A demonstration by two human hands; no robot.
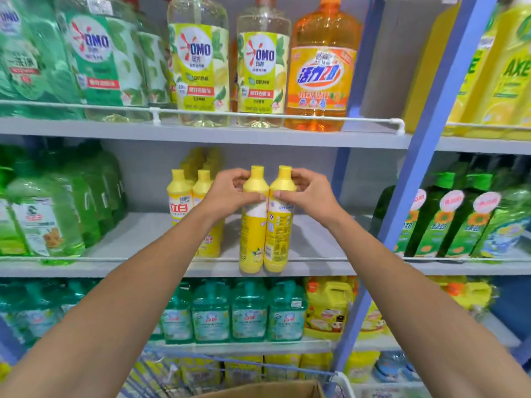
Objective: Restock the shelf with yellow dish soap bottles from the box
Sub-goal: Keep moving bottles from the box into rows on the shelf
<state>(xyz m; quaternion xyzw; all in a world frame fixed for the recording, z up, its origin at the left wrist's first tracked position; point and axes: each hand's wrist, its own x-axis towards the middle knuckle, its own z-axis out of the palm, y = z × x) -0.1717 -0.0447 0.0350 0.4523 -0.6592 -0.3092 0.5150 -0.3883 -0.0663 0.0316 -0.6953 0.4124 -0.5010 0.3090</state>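
Observation:
Two yellow dish soap bottles stand side by side at the front edge of the middle shelf (316, 248). My left hand (227, 193) grips the left bottle (253, 239) at its shoulder. My right hand (310, 193) grips the right bottle (277, 239) the same way. Both bottles are upright, their bases at the shelf's front rail. Two more yellow bottles (184, 196) stand on the shelf to the left, partly behind my left arm. The cardboard box (267, 390) shows only its top edge at the bottom of the view.
Green bottles (43, 214) fill the shelf's left part. A blue upright post (431, 139) bounds it on the right, with bare shelf between it and the held bottles. Large OMO bottles (201, 67) stand above, teal bottles (250, 311) below. A blue wire cart (161, 374) holds the box.

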